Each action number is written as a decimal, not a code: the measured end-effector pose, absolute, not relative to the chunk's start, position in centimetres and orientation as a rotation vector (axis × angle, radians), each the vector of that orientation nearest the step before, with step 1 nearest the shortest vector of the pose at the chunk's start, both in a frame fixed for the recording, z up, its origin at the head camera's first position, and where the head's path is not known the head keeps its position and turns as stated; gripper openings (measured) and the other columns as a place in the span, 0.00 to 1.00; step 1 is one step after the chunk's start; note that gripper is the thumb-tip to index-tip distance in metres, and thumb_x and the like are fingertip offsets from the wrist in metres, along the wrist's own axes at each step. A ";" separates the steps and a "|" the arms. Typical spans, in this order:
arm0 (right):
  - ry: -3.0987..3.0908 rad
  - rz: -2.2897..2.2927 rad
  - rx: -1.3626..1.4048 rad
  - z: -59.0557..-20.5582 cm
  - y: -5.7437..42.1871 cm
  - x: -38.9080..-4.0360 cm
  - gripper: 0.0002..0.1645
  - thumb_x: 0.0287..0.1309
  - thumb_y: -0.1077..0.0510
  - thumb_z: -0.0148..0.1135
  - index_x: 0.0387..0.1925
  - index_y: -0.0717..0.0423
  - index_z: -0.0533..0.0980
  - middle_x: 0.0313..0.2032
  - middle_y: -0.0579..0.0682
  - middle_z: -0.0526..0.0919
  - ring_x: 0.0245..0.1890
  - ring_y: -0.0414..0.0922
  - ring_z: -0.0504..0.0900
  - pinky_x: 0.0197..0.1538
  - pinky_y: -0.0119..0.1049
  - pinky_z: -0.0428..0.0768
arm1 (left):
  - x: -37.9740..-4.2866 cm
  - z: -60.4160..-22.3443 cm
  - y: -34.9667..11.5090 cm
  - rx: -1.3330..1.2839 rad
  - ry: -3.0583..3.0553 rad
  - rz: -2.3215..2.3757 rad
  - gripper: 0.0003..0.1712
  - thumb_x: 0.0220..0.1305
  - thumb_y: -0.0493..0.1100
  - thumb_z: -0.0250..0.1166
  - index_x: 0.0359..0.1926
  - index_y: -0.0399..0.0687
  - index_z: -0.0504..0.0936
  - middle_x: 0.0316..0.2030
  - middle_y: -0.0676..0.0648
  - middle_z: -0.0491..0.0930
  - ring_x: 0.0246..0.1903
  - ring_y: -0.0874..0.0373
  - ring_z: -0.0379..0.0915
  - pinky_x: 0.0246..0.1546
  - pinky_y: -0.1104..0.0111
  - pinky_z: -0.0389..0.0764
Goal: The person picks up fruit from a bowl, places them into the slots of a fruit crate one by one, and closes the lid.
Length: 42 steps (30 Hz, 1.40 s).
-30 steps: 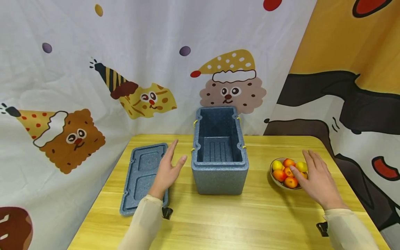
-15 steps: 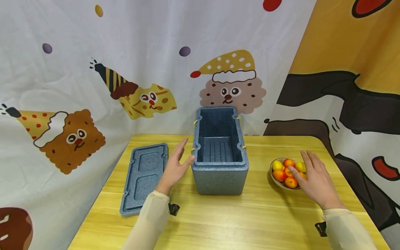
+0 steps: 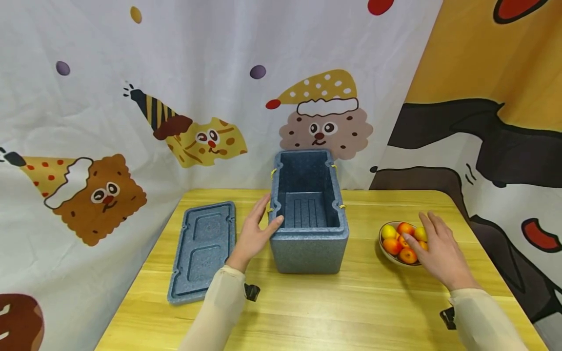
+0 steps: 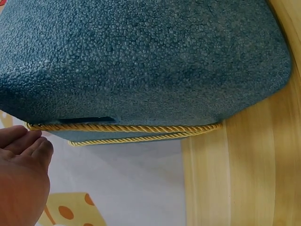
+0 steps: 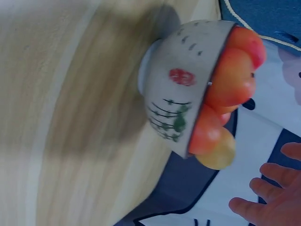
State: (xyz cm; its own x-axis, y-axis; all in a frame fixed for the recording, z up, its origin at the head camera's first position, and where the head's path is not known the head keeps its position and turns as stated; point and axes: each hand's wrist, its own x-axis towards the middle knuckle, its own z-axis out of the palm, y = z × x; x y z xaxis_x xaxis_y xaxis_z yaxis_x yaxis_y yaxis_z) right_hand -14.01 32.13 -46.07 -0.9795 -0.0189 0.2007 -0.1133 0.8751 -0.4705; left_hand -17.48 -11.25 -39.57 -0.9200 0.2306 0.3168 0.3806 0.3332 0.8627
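Note:
A blue-grey foam box (image 3: 309,251) with no cover on it stands at the middle of the table. My left hand (image 3: 254,236) is at its near left corner, thumb reaching over the rim and fingers along the outer side. In the left wrist view, the fingertips are beside the end of a yellow rope (image 4: 127,128) on the box wall; firm contact is hard to tell. My right hand (image 3: 443,256) hovers with fingers extended at the right side of a patterned bowl (image 5: 181,101). Red, orange and yellow round fruits (image 5: 230,75) are heaped in that bowl.
A flat blue-grey lid (image 3: 204,248) with two recessed panels lies on the table left of the box. Behind the wooden table (image 3: 303,312) hangs a printed cartoon curtain (image 3: 210,58), close to the back of the box.
My left hand has moved right, from above the lid to the box's left rim. The right hand has shifted only slightly left, staying by the bowl.

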 end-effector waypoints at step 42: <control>-2.885 0.774 0.016 -49.7 33.5 -16.1 0.22 0.66 0.66 0.54 0.59 0.72 0.68 0.57 0.75 0.61 0.56 0.74 0.60 0.54 0.73 0.62 | -19.8 -43.8 -11.7 -0.633 -2.367 -1.775 0.38 0.70 0.41 0.62 0.75 0.41 0.56 0.74 0.43 0.53 0.72 0.49 0.49 0.67 0.52 0.55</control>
State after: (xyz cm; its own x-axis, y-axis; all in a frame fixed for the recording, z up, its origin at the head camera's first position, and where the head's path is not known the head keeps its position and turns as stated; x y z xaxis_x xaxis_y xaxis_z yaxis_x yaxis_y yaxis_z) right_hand -16.11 33.47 -49.74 -0.9880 0.0295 0.1517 -0.0504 0.8664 -0.4968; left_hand -19.84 -11.70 -43.76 -0.9059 0.2586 0.3353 0.3944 0.2267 0.8906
